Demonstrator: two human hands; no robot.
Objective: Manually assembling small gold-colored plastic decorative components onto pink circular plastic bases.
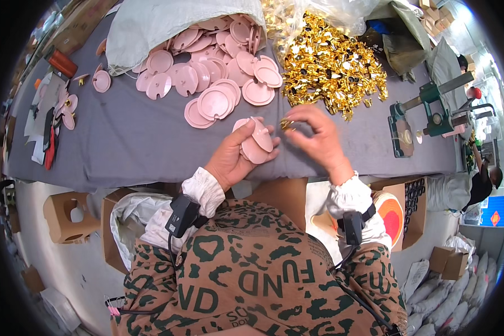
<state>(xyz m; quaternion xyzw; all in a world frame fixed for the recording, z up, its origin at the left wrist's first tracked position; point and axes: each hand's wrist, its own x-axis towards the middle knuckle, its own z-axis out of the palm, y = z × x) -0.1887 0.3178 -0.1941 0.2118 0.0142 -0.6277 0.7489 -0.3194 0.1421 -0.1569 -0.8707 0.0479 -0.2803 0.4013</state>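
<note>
My left hand [229, 155] is closed around a few round pink discs [256, 147], held fanned over one another above the front of the table. Just to the right, my right hand [318, 137] pinches a small gold-coloured metal piece [286, 124] between thumb and fingertips, close to the discs but apart from them. Beyond my left hand lies a heap of like pink discs [214, 102], spilling from a white woven sack [151, 25]. Past my right hand spreads a large pile of small gold metal pieces [330, 64], some with black parts.
A grey cloth covers the table [123, 140]. At the right edge stands a green hand press [431, 109] with a red knob. Loose discs and a red-and-black tool [51, 140] lie at the left. Cardboard boxes [73, 217] sit below; another person [484, 179] is at far right.
</note>
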